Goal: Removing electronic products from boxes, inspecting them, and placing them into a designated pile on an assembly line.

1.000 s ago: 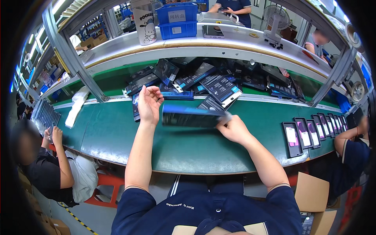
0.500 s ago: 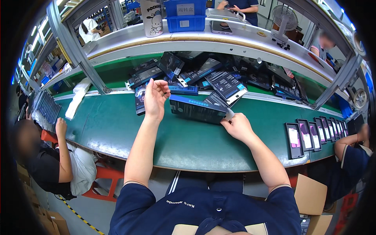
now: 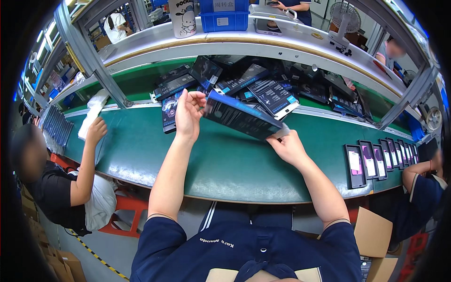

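A flat black box (image 3: 242, 116) with a blue edge is held above the table, tilted so its left end is higher than its right. My right hand (image 3: 289, 146) pinches the right end, where a whitish flap shows. At the other end, my left hand (image 3: 189, 116) is raised with loosely curled fingers apart, the fingertips close to the box's corner; whether they touch it I cannot tell. Behind my left hand lies another dark printed box (image 3: 169, 114). Beyond both hands, a heap of similar boxes (image 3: 272, 97) lies under the shelf.
The green table (image 3: 225, 174) runs across in front of me. Several black trays (image 3: 355, 167) with pink and white contents stand in a row at right. White packaging (image 3: 91, 120) and stacked dark pieces (image 3: 55, 124) lie at left, beside a seated person (image 3: 56, 188). An open carton (image 3: 373, 232) sits below right.
The held box's left end has risen, so the box now slants more. My left hand stays almost in place. The person at left has moved a hand to the right and up.
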### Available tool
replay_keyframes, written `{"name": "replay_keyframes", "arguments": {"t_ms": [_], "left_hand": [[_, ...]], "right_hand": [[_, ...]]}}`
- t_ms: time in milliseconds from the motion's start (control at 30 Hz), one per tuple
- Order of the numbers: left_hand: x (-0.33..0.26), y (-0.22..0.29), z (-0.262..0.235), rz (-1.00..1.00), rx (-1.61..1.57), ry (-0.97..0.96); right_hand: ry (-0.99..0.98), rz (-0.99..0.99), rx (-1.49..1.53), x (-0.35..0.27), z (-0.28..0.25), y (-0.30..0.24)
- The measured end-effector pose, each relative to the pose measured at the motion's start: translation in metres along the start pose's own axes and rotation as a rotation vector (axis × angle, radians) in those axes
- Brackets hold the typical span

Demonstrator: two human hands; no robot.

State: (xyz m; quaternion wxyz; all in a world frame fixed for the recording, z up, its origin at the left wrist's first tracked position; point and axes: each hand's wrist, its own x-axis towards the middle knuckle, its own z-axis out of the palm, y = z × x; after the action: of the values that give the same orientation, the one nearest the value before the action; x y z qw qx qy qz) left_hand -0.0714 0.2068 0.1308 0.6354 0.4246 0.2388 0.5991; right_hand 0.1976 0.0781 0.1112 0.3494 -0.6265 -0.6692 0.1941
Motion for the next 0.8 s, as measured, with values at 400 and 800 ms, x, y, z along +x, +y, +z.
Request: {"name": "replay_keyframes", "arguments": {"t_ms": [400,800], "left_hand": [[0.000,-0.002,-0.002,-0.007,0.030,0.024],[0.002,-0.006,0.000,-0.002,0.058,-0.030]], "right_hand": [[0.002,0.049,-0.079,0.001,-0.007,-0.003],[0.021,-0.014,-0.157,0.006,-0.006,0.012]]}}
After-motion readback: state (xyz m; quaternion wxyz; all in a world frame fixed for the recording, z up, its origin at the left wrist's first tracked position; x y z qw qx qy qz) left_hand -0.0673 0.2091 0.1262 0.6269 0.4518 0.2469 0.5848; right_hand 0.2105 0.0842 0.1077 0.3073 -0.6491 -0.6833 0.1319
